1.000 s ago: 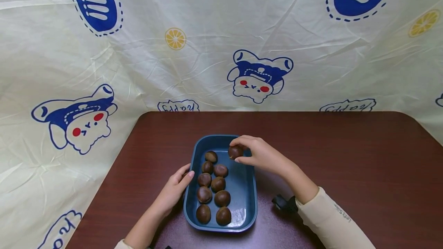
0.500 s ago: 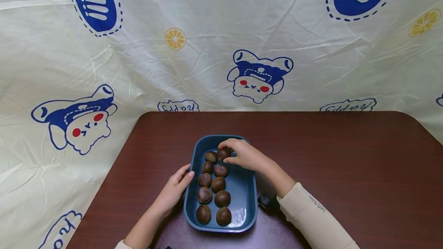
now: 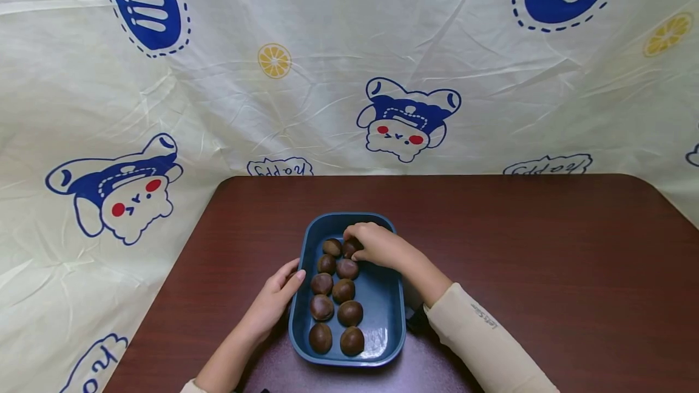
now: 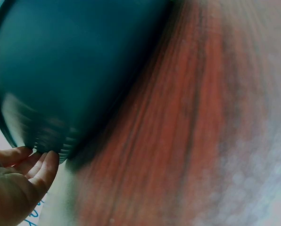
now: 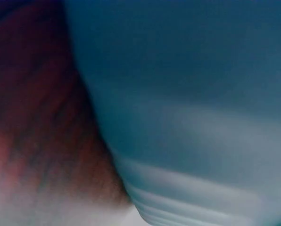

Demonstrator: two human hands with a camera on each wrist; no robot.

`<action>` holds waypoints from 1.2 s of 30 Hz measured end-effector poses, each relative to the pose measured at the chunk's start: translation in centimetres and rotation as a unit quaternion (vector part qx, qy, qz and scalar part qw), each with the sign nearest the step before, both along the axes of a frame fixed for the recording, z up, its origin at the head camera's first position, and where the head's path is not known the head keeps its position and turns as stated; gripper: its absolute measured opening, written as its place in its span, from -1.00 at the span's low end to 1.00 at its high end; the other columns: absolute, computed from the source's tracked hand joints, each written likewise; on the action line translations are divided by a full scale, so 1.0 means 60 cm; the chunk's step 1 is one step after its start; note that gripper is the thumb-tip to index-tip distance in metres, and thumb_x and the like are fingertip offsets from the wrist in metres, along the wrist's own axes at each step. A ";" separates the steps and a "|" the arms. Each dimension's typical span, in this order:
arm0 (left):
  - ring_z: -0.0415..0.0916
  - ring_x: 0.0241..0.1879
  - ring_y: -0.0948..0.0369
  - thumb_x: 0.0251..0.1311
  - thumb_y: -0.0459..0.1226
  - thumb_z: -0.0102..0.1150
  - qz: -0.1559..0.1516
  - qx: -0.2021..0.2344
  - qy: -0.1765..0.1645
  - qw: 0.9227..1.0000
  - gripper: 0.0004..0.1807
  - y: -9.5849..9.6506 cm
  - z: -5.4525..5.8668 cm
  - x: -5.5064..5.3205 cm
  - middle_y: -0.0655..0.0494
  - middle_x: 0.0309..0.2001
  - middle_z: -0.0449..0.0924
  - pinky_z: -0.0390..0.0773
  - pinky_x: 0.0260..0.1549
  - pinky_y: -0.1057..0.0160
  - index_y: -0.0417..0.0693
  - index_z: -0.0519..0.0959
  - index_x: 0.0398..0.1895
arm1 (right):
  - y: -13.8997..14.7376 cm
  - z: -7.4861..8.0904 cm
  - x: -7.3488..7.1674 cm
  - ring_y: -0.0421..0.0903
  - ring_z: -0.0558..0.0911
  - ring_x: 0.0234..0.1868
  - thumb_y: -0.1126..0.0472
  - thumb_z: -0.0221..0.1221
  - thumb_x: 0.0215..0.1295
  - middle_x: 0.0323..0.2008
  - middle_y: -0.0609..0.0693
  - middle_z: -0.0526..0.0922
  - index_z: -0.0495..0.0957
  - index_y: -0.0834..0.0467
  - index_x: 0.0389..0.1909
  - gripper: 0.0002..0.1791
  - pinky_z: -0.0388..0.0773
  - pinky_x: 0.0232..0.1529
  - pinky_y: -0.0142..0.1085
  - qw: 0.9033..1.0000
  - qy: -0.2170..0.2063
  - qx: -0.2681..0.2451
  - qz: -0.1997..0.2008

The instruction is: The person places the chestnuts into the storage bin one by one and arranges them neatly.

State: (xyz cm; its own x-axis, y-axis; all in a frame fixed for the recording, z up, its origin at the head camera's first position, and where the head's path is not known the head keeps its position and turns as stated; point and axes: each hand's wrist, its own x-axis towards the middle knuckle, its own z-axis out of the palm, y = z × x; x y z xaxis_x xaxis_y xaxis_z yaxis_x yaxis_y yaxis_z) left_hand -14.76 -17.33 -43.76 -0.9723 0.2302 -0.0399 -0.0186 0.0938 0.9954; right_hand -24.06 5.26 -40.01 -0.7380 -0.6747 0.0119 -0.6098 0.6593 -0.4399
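Observation:
Brown chestnuts (image 3: 351, 313) lie in two uneven columns in a blue tray (image 3: 401, 320). My right hand (image 3: 382, 247) reaches over the tray's right side and pinches one chestnut (image 3: 350, 248) at the far end of the right column, partly hidden by the fingers. My left hand (image 3: 277, 296) holds the tray's left side, its thumb at the rim. In the left wrist view, fingertips of the left hand (image 4: 25, 181) touch the outer wall of the tray (image 4: 84, 70). The right wrist view has only the blurred tray wall (image 5: 187, 127) close up; the hand is outside it.
The tray stands on a dark reddish-brown table (image 3: 519, 247) with rounded far corners. Behind and left of it hangs a pale printed cloth (image 3: 317, 114). A dark wrist device (image 3: 417, 320) sits under the right sleeve, close to the tray's right wall.
My right hand has moved left and slightly lower with its chestnut, from the tray's far right to the far end of the right column. The left hand stays at the tray's side.

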 end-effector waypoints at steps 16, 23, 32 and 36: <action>0.34 0.04 -0.01 0.30 -0.14 -0.07 0.001 -0.004 0.000 1.000 -0.48 -0.002 -0.001 0.001 -0.22 0.09 0.37 0.40 -0.06 0.17 -0.27 0.23 0.22 | -0.005 -0.002 0.000 -0.06 0.53 -0.15 0.30 0.24 0.09 -0.18 0.05 0.56 0.51 0.23 -0.11 -0.69 0.47 -0.18 -0.26 1.000 -0.002 0.016 0.005; 0.37 0.01 0.01 0.30 -0.14 -0.08 -0.003 -0.008 0.001 1.000 -0.49 0.000 -0.001 -0.002 -0.22 0.07 0.39 0.42 -0.08 0.16 -0.25 0.23 0.22 | 0.000 0.002 0.001 -0.06 0.52 -0.14 0.28 0.22 0.12 -0.17 0.07 0.56 0.50 0.24 -0.09 -0.70 0.46 -0.14 -0.23 1.000 -0.005 -0.019 0.004; 0.41 -0.03 0.02 0.30 -0.14 -0.08 -0.016 -0.025 -0.012 0.999 -0.47 -0.008 0.006 -0.004 -0.23 0.05 0.40 0.45 -0.12 0.15 -0.22 0.19 0.25 | 0.006 0.008 0.007 -0.03 0.50 -0.07 0.21 0.18 0.17 -0.10 0.10 0.54 0.47 0.25 -0.02 -0.65 0.42 -0.06 -0.18 0.998 0.001 -0.063 0.001; 0.37 0.02 -0.03 0.29 -0.12 -0.06 -0.022 -0.062 -0.009 0.998 -0.45 -0.013 0.013 -0.004 -0.25 0.09 0.36 0.41 -0.06 0.09 -0.22 0.17 0.26 | 0.015 0.014 0.015 -0.06 0.47 0.00 0.17 0.18 0.18 -0.03 0.05 0.52 0.45 0.21 0.03 -0.60 0.41 -0.02 -0.19 0.996 0.012 -0.082 -0.021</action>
